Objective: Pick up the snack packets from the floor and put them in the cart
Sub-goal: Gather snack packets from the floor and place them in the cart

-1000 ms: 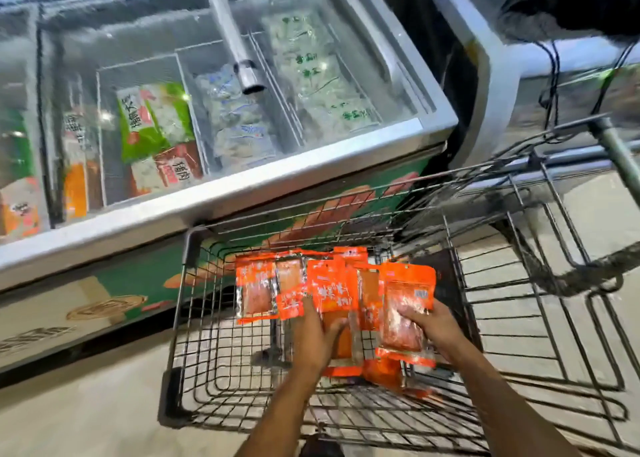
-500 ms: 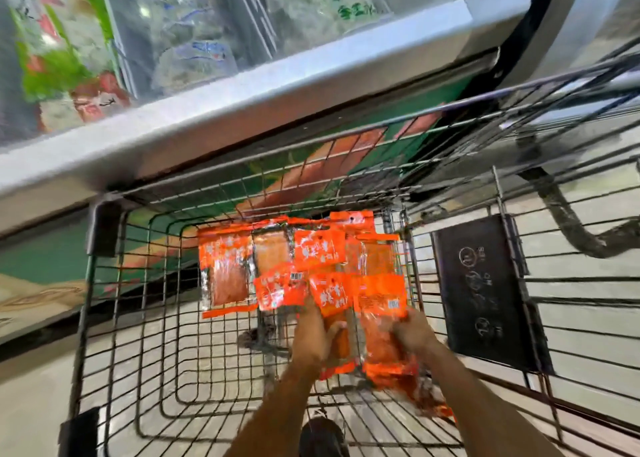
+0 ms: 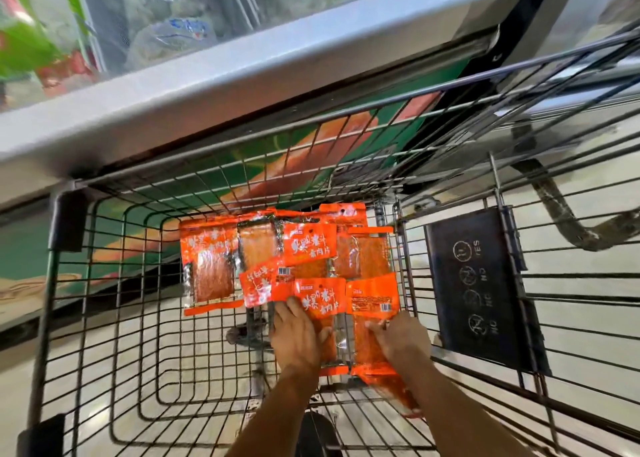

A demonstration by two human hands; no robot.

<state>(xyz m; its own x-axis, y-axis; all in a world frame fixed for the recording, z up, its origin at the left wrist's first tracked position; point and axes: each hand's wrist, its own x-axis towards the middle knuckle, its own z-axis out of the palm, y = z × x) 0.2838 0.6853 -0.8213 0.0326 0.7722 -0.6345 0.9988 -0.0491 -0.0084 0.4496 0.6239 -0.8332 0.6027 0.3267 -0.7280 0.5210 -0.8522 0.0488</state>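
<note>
Wire cart (image 3: 114,283) fills the frame, freezer (image 3: 207,92) along the top. At ctr, left hand (image 3: 298,338) and right hand (image 3: 403,340) each grip orange snack packets (image 3: 287,266), fanned inside the cart, prob. above its floor.

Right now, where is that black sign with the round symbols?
In the head view, the black sign hangs on the cart's wire wall at right, just right of the orange snack packets and right hand.

Two bare forearms, no sleeves, watch or rings; left hand (image 3: 297,338) and right hand (image 3: 403,339) ungloved, above the cart (image 3: 104,318) floor.
</note>
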